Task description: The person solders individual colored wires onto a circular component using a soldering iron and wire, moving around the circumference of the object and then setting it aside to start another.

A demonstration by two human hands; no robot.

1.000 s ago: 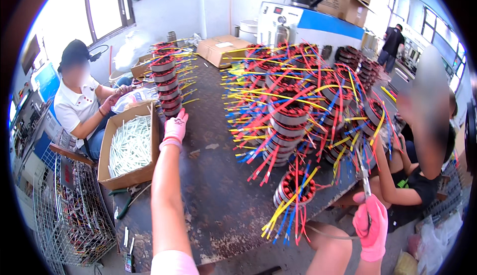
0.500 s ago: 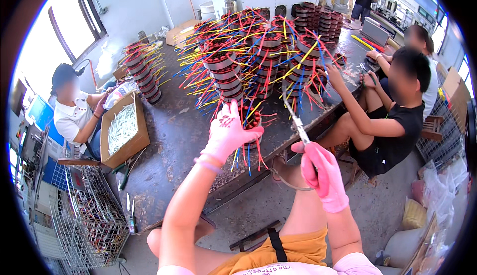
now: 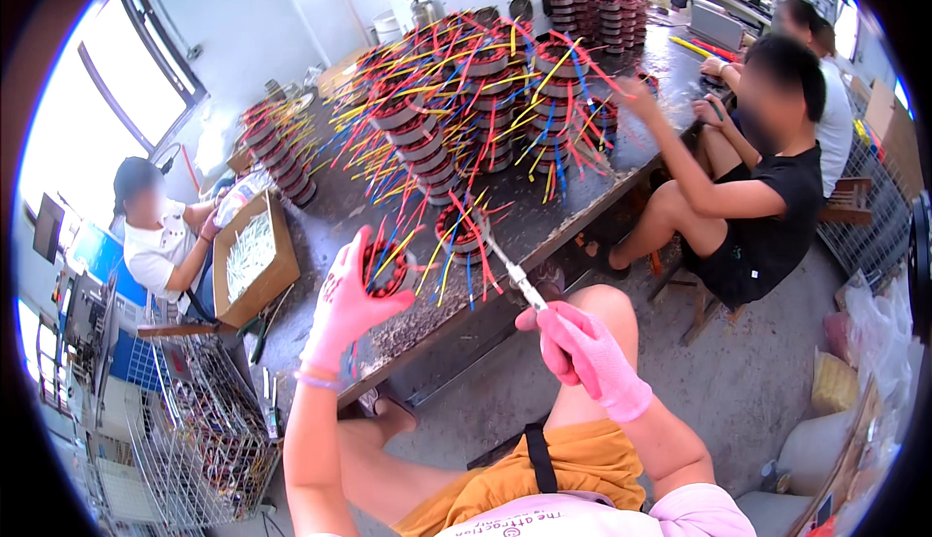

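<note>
My left hand (image 3: pixel 340 312), in a pink glove, is curled around a stator (image 3: pixel 386 273) with red windings and loose red, blue and yellow wires, near the table's front edge. Just right of it, another stator (image 3: pixel 460 232) sits on the table, its wires hanging over the edge. My right hand (image 3: pixel 594 354), also gloved in pink, closes on a slim metal tool (image 3: pixel 520 277) with a long shaft; the exact kind cannot be made out. Its tip reaches the second stator's right side. Beyond stands a leaning stack of stators (image 3: pixel 424 144) bristling with wires.
Left lies a cardboard box (image 3: pixel 277 275) of white sticks, beside a seated person (image 3: pixel 160 236). A wire basket (image 3: pixel 194 420) stands below. To the right sits a person in black (image 3: pixel 767 178), one arm reaching toward the stacks (image 3: pixel 558 81). The table edge (image 3: pixel 456 328) runs diagonally before me.
My left hand has moved left and nearer me, from the tall stack's base, and now holds a stator. My right hand and the tool have shifted left and lower. The view has turned slightly.
</note>
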